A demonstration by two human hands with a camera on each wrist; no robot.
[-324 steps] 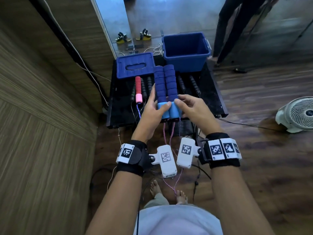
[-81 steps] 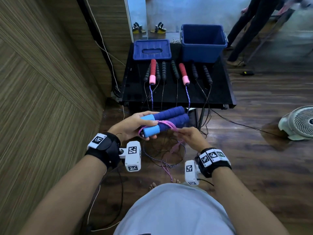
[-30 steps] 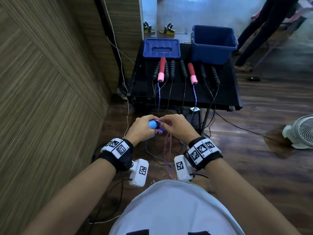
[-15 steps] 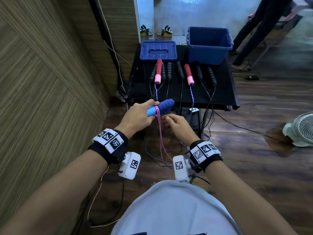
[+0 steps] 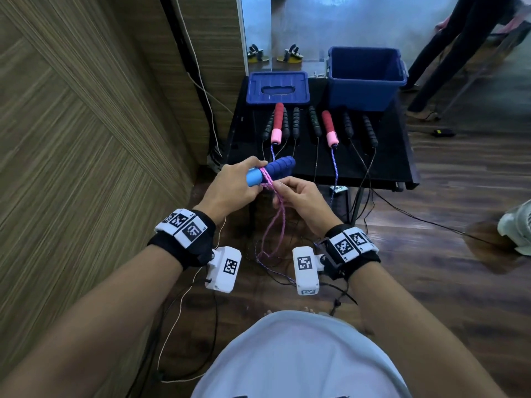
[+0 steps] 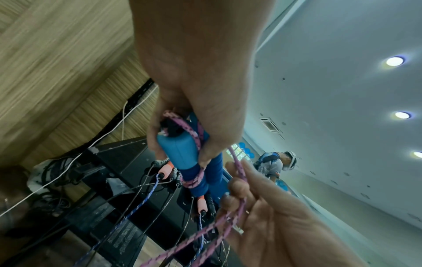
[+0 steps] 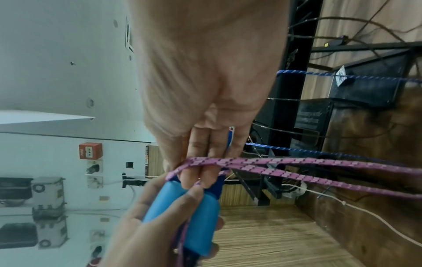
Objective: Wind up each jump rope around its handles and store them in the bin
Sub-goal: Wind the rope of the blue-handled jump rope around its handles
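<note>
My left hand (image 5: 230,188) grips the pair of blue jump-rope handles (image 5: 273,171) by their light-blue ends, held in the air in front of the black table (image 5: 388,165). The pink rope (image 5: 275,222) is looped round the handles near the light-blue caps (image 6: 182,151) and hangs in a long doubled strand toward the floor. My right hand (image 5: 298,193) pinches that pink rope (image 7: 251,163) just below the handles (image 7: 180,215). The open blue bin (image 5: 365,76) stands at the table's back right.
The blue lid (image 5: 277,87) lies at the table's back left. Red-and-pink handles (image 5: 277,122) and several black handles (image 5: 314,122) lie in a row, ropes hanging off the front edge. A wood wall is left, a fan (image 5: 517,225) right, a person's legs (image 5: 448,53) behind.
Over the last second my hands rose from low near my body, and the handles now point toward the table. The right hand has brought the pink rope round the handles again.
</note>
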